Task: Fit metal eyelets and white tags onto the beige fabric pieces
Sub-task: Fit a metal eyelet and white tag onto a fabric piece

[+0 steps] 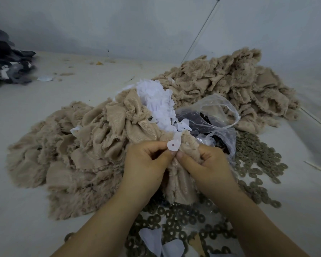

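My left hand (146,160) and my right hand (204,164) meet at the middle of the view. Both pinch one beige fabric piece (182,182) with a small white tag (173,145) on its top edge; the tag has a hole in its centre. The fabric hangs down between my wrists. Any eyelet under the tag is hidden by my fingertips. A heap of white tags (159,101) lies just beyond my hands. Round metal eyelets (256,156) are scattered to the right and below my arms (174,223).
Beige fabric pieces lie in one pile on the left (72,156) and another at the back right (230,80). A clear plastic bag (217,115) holding dark parts sits behind my right hand. Dark grey fabric (6,58) is stacked at the far left by the wall.
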The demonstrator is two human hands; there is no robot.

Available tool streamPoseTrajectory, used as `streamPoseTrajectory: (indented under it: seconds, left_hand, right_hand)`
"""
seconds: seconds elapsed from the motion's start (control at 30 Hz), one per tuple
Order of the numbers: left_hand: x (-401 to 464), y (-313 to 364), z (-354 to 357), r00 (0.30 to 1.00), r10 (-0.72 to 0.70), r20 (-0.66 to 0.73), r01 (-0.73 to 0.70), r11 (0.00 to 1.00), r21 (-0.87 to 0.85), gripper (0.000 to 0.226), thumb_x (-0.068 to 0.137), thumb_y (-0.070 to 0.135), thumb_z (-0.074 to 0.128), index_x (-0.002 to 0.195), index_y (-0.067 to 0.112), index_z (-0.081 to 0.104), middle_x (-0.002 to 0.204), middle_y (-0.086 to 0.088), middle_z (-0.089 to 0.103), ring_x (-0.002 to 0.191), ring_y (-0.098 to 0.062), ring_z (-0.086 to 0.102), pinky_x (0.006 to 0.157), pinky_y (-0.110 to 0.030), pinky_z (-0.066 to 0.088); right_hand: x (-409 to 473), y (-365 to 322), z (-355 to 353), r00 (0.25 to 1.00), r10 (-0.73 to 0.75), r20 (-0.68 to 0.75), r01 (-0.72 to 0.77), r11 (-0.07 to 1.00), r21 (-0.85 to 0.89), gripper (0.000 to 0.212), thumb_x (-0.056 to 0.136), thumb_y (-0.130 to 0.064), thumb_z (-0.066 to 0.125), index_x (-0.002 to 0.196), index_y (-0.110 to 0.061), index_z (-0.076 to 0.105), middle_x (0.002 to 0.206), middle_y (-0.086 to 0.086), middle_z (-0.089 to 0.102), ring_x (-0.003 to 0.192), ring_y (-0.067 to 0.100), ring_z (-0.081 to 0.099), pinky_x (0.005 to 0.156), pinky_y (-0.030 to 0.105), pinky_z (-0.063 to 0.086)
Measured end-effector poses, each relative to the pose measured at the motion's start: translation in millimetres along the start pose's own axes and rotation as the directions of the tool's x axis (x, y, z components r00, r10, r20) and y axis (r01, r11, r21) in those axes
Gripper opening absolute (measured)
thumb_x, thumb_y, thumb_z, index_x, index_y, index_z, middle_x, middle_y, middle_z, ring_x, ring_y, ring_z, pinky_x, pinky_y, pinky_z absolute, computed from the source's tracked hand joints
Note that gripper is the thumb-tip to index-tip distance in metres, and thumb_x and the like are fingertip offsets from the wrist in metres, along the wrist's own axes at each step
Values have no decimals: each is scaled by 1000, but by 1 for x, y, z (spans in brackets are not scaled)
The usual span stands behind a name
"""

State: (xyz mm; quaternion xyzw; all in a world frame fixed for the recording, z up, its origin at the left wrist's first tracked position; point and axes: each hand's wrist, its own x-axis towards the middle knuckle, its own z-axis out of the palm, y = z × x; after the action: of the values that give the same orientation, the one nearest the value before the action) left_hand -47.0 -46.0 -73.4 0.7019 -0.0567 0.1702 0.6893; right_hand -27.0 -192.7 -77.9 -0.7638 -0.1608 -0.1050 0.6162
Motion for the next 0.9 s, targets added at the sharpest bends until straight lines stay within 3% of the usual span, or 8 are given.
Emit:
streamPoseTrajectory:
  seconds: [0.13,0.2,0.37,0.5,0.6,0.7,0.9]
  left_hand:
    - [-1,-1,-1,1000,-10,9,10,1000,-15,34,86,1,71,93,33,78,91,6,77,90,-15,74,81,-34,60]
    - [-1,-2,-1,999,-34,10,34,998,-45,34,83,-3,73,92,29,79,91,1,77,90,-19,74,82,-39,59]
    - [-3,-3,-1,997,-75,-1,75,988,-136,32,78,-8,75,91,21,76,86,-7,77,84,-27,73,74,-31,61]
    - [-3,-4,-2,995,-102,-17,97,977,-192,29,79,-6,75,86,22,78,86,-10,76,83,-28,72,74,-29,60]
    - [-5,-1,-1,996,-86,-29,79,975,-207,25,83,-1,72,86,23,78,87,-7,77,85,-24,73,76,-29,60]
    - [-5,0,0,996,-78,-52,66,978,-199,26,85,-1,69,87,23,77,86,-5,77,82,-20,73,72,-25,59]
    - [-4,-3,1,985,-146,-89,119,958,-260,24,87,0,69,86,21,80,87,-7,77,82,-22,73,70,-25,58]
  right_hand:
    - [-2,-1,2,998,57,-23,-54,992,118,34,87,-15,72,74,16,64,67,33,63,53,34,55,50,41,49]
    - [-2,0,2,993,115,-22,-110,981,158,23,87,-16,72,79,6,72,75,31,68,69,47,64,61,50,55]
    - [0,1,1,969,243,53,-248,927,283,9,87,-11,70,85,-12,79,86,14,77,86,34,74,78,46,62]
    - [0,-1,3,964,263,50,-264,908,324,11,87,-9,71,83,-14,80,86,14,77,84,32,75,71,40,63]
    - [-1,-2,2,979,206,-1,-201,954,224,7,85,-13,74,83,-8,78,79,16,76,78,38,72,67,46,61]
    - [-1,-2,1,980,198,2,-193,954,231,5,84,-13,75,83,-9,78,79,11,77,77,32,74,65,37,63]
    - [0,1,1,972,234,19,-229,931,285,6,85,-12,73,85,-11,79,84,11,77,81,30,74,71,36,63]
